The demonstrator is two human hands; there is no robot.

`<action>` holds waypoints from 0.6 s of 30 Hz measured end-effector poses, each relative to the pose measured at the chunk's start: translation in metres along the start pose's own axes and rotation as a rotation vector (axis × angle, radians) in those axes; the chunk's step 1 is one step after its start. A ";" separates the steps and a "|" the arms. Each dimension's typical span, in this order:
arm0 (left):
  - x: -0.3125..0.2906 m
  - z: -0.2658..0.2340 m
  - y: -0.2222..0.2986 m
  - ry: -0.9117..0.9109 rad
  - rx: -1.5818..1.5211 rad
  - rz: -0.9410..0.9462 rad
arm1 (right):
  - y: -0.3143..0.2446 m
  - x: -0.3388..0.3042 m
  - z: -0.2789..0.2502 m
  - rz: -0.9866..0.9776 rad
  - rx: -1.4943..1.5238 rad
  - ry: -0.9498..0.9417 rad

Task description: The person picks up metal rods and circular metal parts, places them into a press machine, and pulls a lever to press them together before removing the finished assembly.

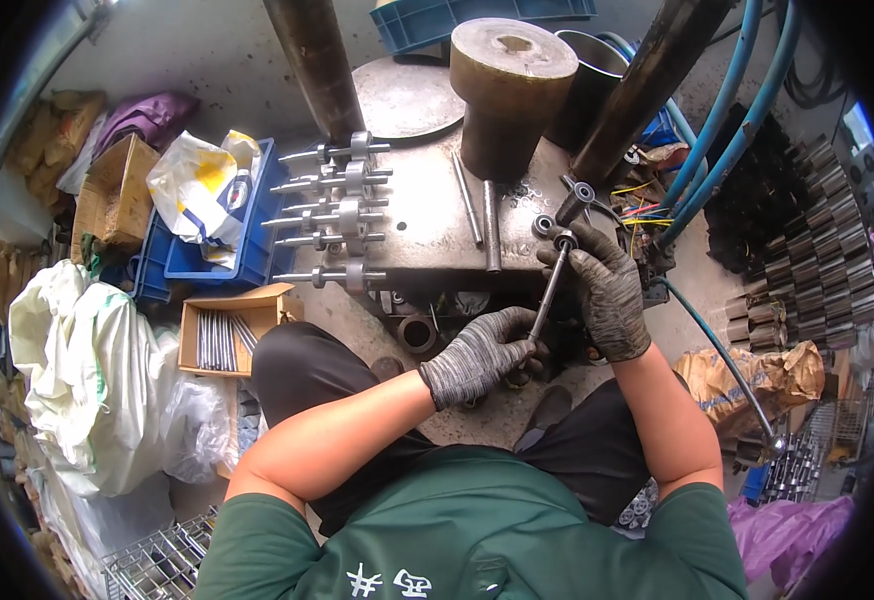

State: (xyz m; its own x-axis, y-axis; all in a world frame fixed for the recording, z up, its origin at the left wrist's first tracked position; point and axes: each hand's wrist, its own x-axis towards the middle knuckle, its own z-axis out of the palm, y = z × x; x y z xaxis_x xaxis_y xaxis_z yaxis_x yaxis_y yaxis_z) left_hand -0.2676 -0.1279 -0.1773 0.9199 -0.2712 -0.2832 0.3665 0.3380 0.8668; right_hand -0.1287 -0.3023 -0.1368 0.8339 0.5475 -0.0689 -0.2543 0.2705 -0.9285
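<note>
A slim steel rod (549, 292) slants upward between my hands, with a small metal ring (563, 238) around its upper end. My left hand (479, 357), in a grey knit glove, is closed around the lower end of the rod. The thumb and fingers of my gloved right hand (607, 290) pinch the ring at the top. Just beyond, at the right front of the metal press bed (422, 245), are another small ring (544, 225) and a short cylinder (573, 204) with a round end. Two loose bars, one thin (467, 198) and one thicker (491, 228), lie left of them.
Several rods with thick rings (354, 208) line the bed's left side. A heavy steel ram (502, 100) stands on it between two columns (315, 70). Left are a blue crate (257, 225) and a cardboard box (219, 335) of rods. Blue hoses (722, 140) hang right.
</note>
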 end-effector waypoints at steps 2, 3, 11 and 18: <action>-0.001 -0.001 0.002 0.010 -0.012 -0.030 | -0.004 0.000 -0.003 -0.112 -0.143 -0.099; -0.001 -0.001 0.003 0.012 0.017 -0.016 | -0.003 0.000 -0.003 -0.180 -0.190 -0.136; 0.003 -0.003 -0.001 0.044 0.081 -0.005 | -0.004 -0.003 0.001 0.234 0.047 -0.023; 0.006 -0.001 -0.006 0.094 0.163 0.024 | 0.000 -0.007 0.004 0.089 0.062 -0.133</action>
State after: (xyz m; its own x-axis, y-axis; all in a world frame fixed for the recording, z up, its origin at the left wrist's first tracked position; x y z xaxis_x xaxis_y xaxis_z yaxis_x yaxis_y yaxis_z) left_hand -0.2638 -0.1302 -0.1844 0.9399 -0.1770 -0.2920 0.3238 0.1905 0.9267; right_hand -0.1366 -0.3024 -0.1352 0.7358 0.6701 -0.0976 -0.3578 0.2624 -0.8962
